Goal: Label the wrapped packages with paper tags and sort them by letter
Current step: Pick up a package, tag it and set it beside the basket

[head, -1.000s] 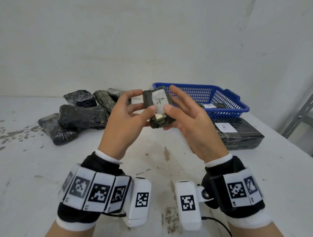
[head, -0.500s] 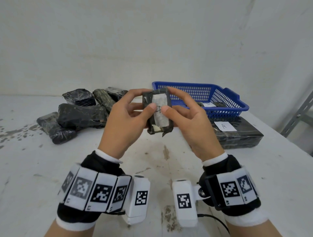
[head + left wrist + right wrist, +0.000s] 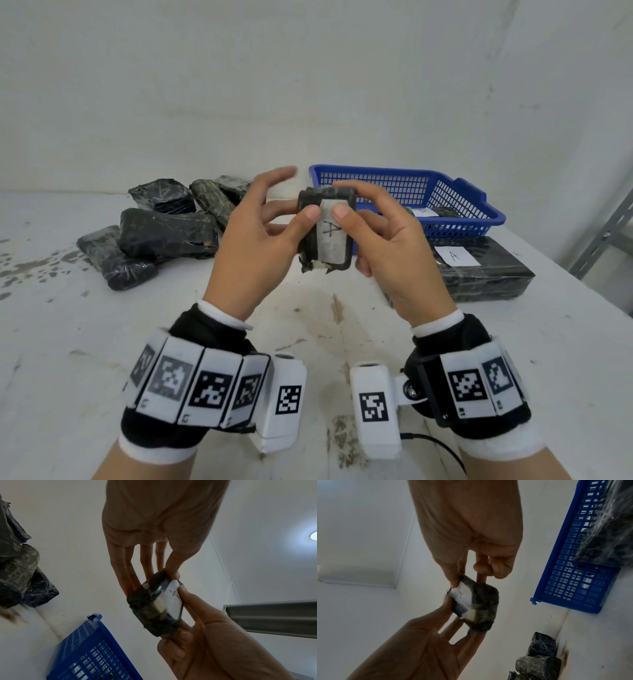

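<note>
Both hands hold one small wrapped package [image 3: 325, 230] up above the bench [image 3: 51, 342], between the two palms. The left hand [image 3: 255, 246] grips it from its own side: the thumb lies on the front face at the upper left corner, and the middle fingers reach round behind, while the forefinger stands free and blurred above. The right hand [image 3: 394, 246] grips from the other side, its thumb pressed on the top of the paper tag [image 3: 330, 236] and its forefinger curled over the upper edge of the package. The tag is a white strip running down the front face, marked with a hand-drawn letter A. At the lower end of the package the dark wrapping is ragged, and a pale patch shows through in both wrist views.

Beyond the left hand, a heap of dark wrapped packages [image 3: 164, 229] lies on the bench by the wall. Beyond the right hand sits a blue basket [image 3: 445, 192] with at least one tagged package inside; the letter on it cannot be read. Just beside the right hand, in front of the basket and touching it, lies a long flat package [image 3: 493, 277] bearing its own white tag with an A [image 3: 455, 256]. Past it, at the far right, part of a grey metal rack [image 3: 606, 240] shows.
</note>
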